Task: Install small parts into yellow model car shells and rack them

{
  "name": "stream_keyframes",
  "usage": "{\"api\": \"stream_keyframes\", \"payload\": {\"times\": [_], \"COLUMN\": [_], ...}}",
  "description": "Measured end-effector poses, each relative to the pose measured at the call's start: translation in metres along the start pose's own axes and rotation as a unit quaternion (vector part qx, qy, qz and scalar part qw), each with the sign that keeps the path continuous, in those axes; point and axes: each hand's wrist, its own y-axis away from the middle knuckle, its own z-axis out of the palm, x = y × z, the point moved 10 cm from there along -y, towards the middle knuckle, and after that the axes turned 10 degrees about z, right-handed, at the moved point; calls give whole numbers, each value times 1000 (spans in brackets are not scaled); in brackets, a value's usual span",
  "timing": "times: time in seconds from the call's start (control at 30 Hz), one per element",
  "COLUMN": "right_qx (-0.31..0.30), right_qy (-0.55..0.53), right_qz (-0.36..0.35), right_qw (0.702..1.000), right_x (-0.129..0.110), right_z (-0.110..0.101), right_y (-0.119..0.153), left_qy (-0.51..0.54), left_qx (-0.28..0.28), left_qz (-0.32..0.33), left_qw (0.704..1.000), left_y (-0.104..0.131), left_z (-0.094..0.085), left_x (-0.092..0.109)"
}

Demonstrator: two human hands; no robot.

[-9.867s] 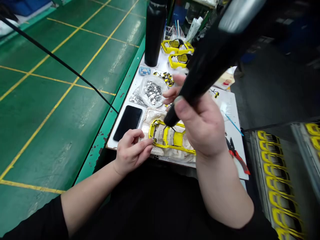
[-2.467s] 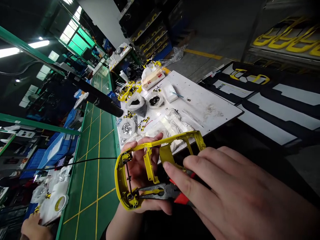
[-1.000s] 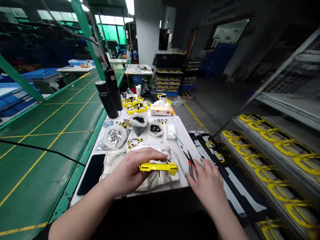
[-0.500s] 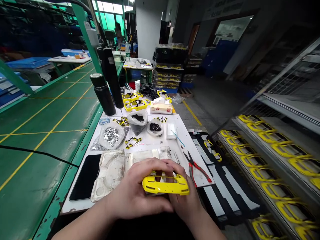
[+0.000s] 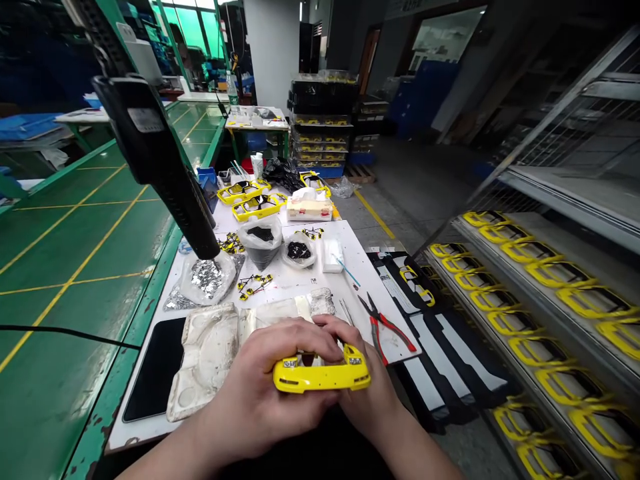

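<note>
A yellow toy car body (image 5: 323, 378) is held between both hands, low in the middle of the view, its end with two small clear lights facing me. My left hand (image 5: 280, 373) wraps its left side, fingers over the top and thumb beneath. On the right side my right hand (image 5: 367, 380) grips it, its index finger reaching over the top. Behind the hands lies a stained white mould block (image 5: 207, 353) on the white table (image 5: 345, 233). Red-handled pliers (image 5: 384, 323) rest open to the right of the hands.
A black electric screwdriver (image 5: 160, 160) hangs at the left above bags of silver parts (image 5: 206, 279) and black parts (image 5: 299, 251). A dark tablet (image 5: 155, 370) lies front left. Racked yellow bodies (image 5: 545, 270) stand right; a green conveyor (image 5: 75, 247) runs left.
The head view has shifted, and the screwdriver appears larger and more tilted, with the black bottle now mostly hidden behind it. The car body has turned slightly, showing its lights; both hands still hold it.
</note>
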Motion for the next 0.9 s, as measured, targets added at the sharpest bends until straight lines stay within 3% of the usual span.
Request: {"api": "stream_keyframes", "payload": {"times": [0.33, 0.6, 0.9], "right_qx": [-9, -13, -11], "right_qy": [-6, -19, -5], "right_qz": [6, 19, -8], "right_qw": [1000, 1000, 1000], "right_x": [3, 9, -5], "right_z": [2, 4, 0], "right_y": [0, 4, 0], "left_qy": [7, 26, 20], "left_qx": [6, 0, 5], "left_qz": [-42, -20, 18], "left_qw": [999, 999, 1000], "left_y": [6, 8, 12], "left_z": [-4, -2, -3], "left_x": [-11, -9, -10]}}
